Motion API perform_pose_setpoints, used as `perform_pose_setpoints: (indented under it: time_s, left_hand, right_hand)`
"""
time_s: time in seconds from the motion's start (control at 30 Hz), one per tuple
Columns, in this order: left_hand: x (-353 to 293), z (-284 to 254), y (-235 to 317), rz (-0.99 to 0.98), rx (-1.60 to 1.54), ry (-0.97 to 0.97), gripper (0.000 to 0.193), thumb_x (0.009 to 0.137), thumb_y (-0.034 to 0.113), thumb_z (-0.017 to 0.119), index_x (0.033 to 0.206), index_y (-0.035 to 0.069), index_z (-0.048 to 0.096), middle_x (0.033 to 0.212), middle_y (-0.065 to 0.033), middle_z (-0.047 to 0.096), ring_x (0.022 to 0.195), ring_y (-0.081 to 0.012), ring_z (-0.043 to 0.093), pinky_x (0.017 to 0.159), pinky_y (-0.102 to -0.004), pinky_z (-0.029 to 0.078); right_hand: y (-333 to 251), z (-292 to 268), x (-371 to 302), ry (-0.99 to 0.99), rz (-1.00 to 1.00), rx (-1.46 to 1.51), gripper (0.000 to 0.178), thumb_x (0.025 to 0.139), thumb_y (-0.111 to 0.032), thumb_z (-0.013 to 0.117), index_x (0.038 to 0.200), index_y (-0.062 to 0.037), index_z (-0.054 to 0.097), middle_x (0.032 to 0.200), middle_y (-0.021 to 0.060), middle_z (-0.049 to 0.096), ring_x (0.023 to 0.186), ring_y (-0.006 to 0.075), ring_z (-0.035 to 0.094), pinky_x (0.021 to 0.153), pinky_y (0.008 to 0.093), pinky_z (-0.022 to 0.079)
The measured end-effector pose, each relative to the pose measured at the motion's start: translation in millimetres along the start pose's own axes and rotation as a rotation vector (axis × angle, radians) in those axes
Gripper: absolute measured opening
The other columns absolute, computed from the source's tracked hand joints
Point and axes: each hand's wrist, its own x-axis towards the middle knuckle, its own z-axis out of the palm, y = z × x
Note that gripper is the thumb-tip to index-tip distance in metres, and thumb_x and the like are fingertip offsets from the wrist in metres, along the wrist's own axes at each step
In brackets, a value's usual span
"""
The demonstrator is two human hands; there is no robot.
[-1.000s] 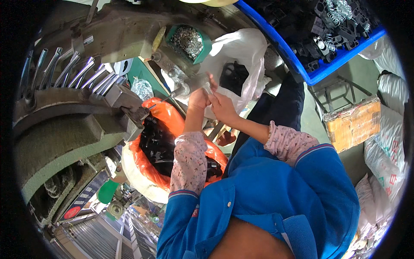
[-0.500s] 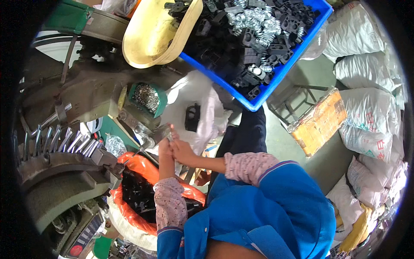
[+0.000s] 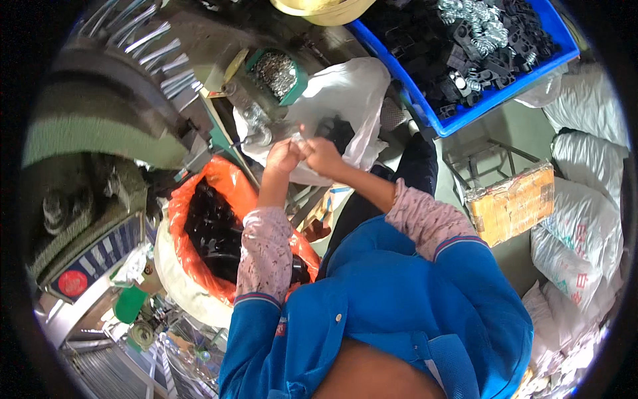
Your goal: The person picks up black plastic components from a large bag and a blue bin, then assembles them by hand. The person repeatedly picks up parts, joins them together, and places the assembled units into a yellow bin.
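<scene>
My left hand and my right hand meet in front of me, fingertips almost touching. Both are closed, with the fingers bent in a pinch. Whatever they hold is too small and blurred to make out. Just beyond my left hand is a rounded metal fixture on the machine's bench. Behind the hands, a white plastic bag lies spread, with dark parts inside it. Farther off, a green tray carries many small metal pieces.
At the left stands a large machine with a row of metal rods. An orange-lined sack of black parts sits beside my left forearm. A blue crate holds black parts and springs. A stool and stacked white sacks are at the right.
The view has shifted, so the crate, tray and stool appear farther right and the machine's rods higher. My hands stay together, but my right hand is now more beside the left.
</scene>
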Motion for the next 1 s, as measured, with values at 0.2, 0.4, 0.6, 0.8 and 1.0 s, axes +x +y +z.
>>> perform_pose_setpoints:
  time_s: [0.2, 0.4, 0.6, 0.8, 1.0]
  left_hand:
    - [-2.8, 3.3, -3.9, 0.082, -0.161, -0.041, 0.025, 0.091, 0.003, 0.051, 0.116, 0.004, 0.056, 0.089, -0.0100, 0.054, 0.070, -0.0135, 0.052, 0.056, -0.0156, 0.046]
    - [-6.5, 12.3, -20.1, 0.261, -0.101, -0.065, 0.013, 0.090, 0.002, 0.052, 0.103, 0.000, 0.056, 0.081, -0.0050, 0.053, 0.068, -0.0134, 0.051, 0.060, -0.0210, 0.047]
    - [-5.4, 17.8, -9.7, 0.197, -0.201, -0.031, 0.004, 0.088, 0.000, 0.054, 0.084, 0.001, 0.054, 0.074, -0.0038, 0.053, 0.068, -0.0157, 0.052, 0.070, -0.0293, 0.050]
    - [7.3, 8.0, -12.3, 0.299, -0.152, -0.038, 0.020, 0.092, 0.003, 0.050, 0.109, -0.001, 0.060, 0.088, -0.0088, 0.064, 0.071, -0.0158, 0.055, 0.065, -0.0296, 0.049]
    - [18.0, -17.9, -11.2, 0.219, -0.137, -0.249, 0.036, 0.089, 0.002, 0.059, 0.122, -0.010, 0.052, 0.103, -0.0107, 0.062, 0.079, -0.0174, 0.057, 0.075, -0.0300, 0.050]
  right_hand:
    - [-1.6, -43.4, 35.5, -0.355, -0.261, -0.349, 0.039, 0.093, -0.029, 0.052, 0.082, 0.0056, 0.065, 0.081, 0.0301, 0.063, 0.080, 0.0461, 0.063, 0.073, 0.0518, 0.049]
    - [-27.3, -62.0, 43.2, -0.552, -0.246, -0.626, 0.036, 0.088, -0.029, 0.063, 0.088, 0.0068, 0.068, 0.087, 0.0291, 0.067, 0.087, 0.0459, 0.065, 0.079, 0.0491, 0.053]
    - [-21.6, -64.2, 56.8, -0.566, -0.259, -0.719, 0.023, 0.081, -0.017, 0.070, 0.089, 0.0047, 0.070, 0.088, 0.0279, 0.067, 0.087, 0.0437, 0.066, 0.077, 0.0477, 0.053]
    - [-25.1, -67.1, 41.4, -0.664, 0.165, -0.356, 0.040, 0.090, -0.034, 0.059, 0.082, 0.0039, 0.065, 0.064, 0.0166, 0.062, 0.050, 0.0290, 0.061, 0.048, 0.0427, 0.051]
    - [7.9, -154.8, -105.5, -0.714, 0.316, 0.101, 0.026, 0.098, -0.027, 0.051, 0.098, -0.0027, 0.060, 0.066, 0.0078, 0.057, 0.049, 0.0178, 0.057, 0.045, 0.0331, 0.049]
